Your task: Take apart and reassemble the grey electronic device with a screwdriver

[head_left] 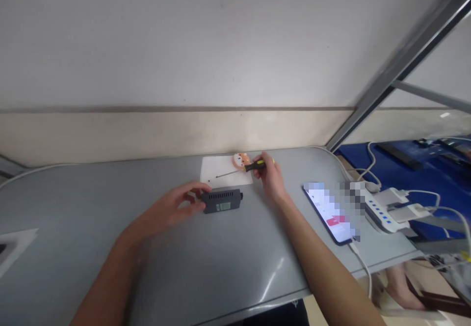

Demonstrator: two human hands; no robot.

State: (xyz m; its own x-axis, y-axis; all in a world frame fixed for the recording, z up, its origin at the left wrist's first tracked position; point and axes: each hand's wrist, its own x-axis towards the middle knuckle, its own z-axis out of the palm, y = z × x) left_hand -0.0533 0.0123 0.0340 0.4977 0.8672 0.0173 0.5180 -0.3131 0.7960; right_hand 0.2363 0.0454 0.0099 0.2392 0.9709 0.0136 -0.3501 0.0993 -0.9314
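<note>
My right hand (271, 176) grips a screwdriver (253, 165) by its black and yellow handle. The thin shaft points left over a white sheet of paper (206, 165), its tip close to a small dark speck (209, 180), perhaps a screw. Nearer to me, a small black box (222, 202) with a row of vent slots and a pale label stands on the grey table. Thumb and fingers of my left hand (187, 199) hold the box's left end. A round orange and white animal-face item (241, 160) lies on the paper, just behind the screwdriver.
A lit phone (327, 215) on a charging cable lies right of my right forearm. Beyond it is a white power strip (382, 213) with plugged-in chargers. A metal frame post (397, 66) rises at the right. White paper (18, 247) lies far left.
</note>
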